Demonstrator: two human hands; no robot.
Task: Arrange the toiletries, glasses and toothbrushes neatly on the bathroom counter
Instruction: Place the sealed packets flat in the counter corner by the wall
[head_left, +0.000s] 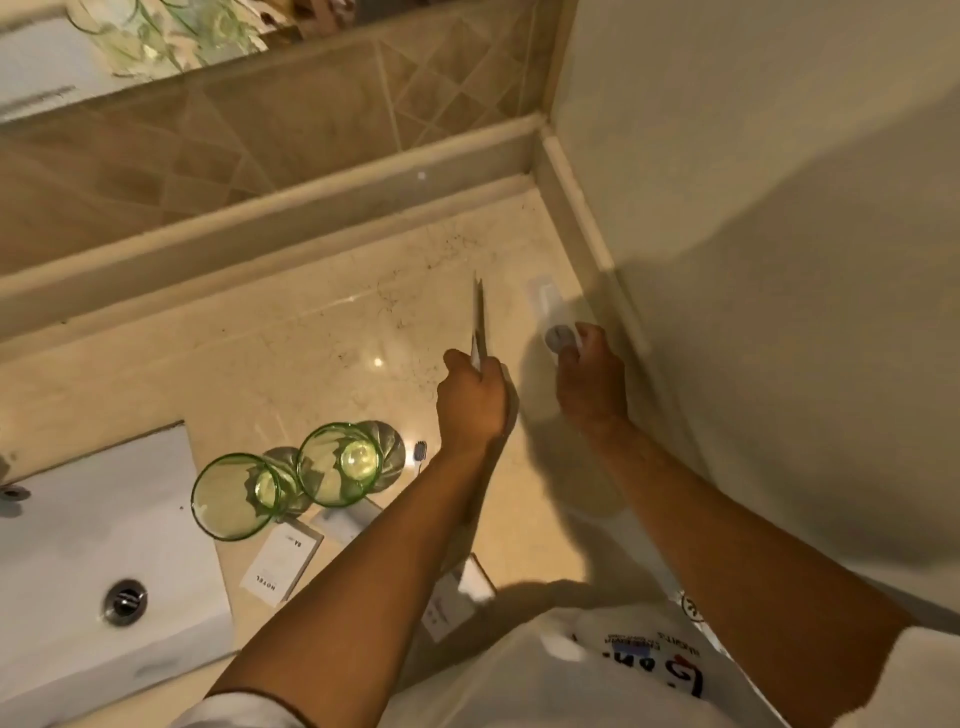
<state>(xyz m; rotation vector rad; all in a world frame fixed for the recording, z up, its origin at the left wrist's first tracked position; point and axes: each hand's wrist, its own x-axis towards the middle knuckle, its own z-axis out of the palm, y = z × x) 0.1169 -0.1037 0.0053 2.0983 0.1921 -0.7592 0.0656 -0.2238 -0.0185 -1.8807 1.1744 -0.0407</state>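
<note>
My left hand (470, 402) is shut on a thin white packet (478, 325) held upright on edge over the beige marble counter (311, 332). My right hand (589, 382) grips a small white toiletry bottle (553, 317) with a grey cap, standing near the right wall. Two green-rimmed glasses (291, 475) stand on paper coasters by the sink. A dark toothbrush head (420, 451) lies just right of them. Flat white hotel sachets (280, 564) lie at the front, one partly under my left forearm.
A white sink (78, 545) with a metal drain (123, 601) fills the lower left. A raised ledge and tiled backsplash (311, 130) run along the back, with a mirror above. A plain wall (753, 208) bounds the counter on the right.
</note>
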